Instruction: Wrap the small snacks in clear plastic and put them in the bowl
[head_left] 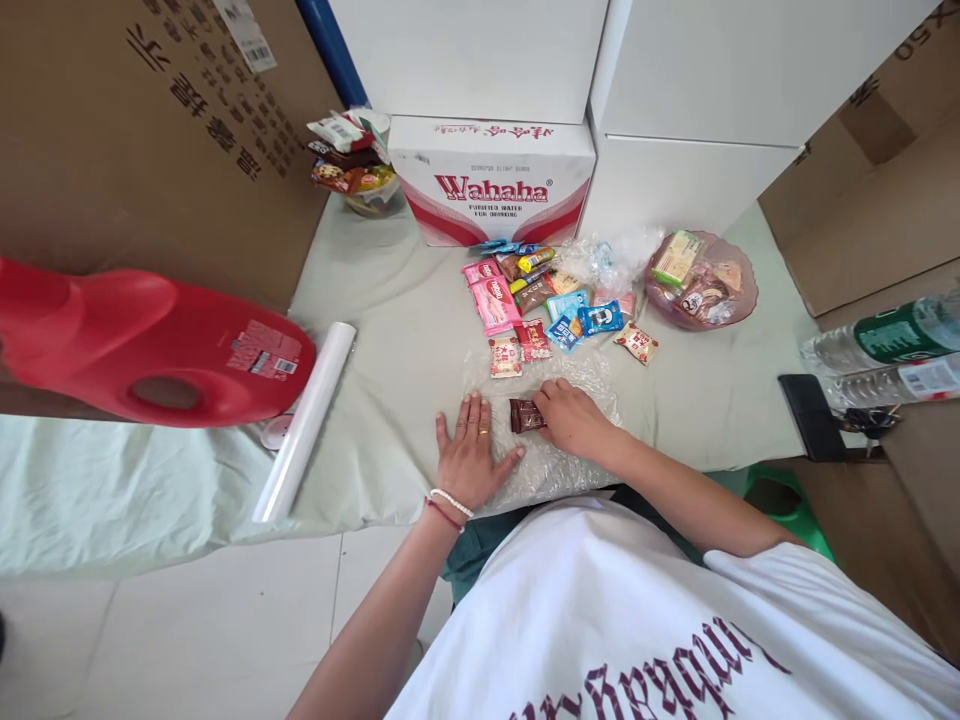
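Pressing flat, fingers spread: left hand (469, 455) on plastic wrap (525, 478) | right hand (566, 415) pinching brown packet (523, 416)

The right hand (566, 418) covers one end of the brown packet (527, 415), and its fingertips are partly hidden. The red jug (187, 350) is cut off by the left edge, the green-labelled bottle (892, 335) by the right. Fine print on the heaped snacks (499, 305) is too small to read.
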